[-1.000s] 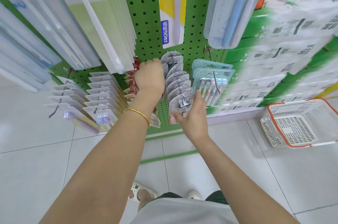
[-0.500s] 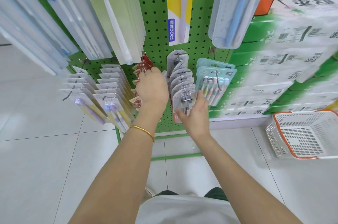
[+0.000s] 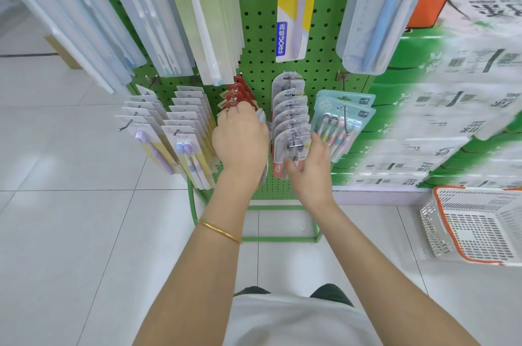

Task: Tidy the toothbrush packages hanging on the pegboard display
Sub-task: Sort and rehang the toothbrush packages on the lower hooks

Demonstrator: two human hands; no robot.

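Two rows low on the pegboard (image 3: pixel 260 6) are handled: red-topped packages (image 3: pixel 237 91) are gripped under the curled left hand (image 3: pixel 240 139); the front grey-carded package (image 3: pixel 291 142) alongside is pinched by the right hand (image 3: pixel 309 170).

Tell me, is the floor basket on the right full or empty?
Empty, as far as shown: the basket shows only its bare perforated bottom; its right edge is cropped.
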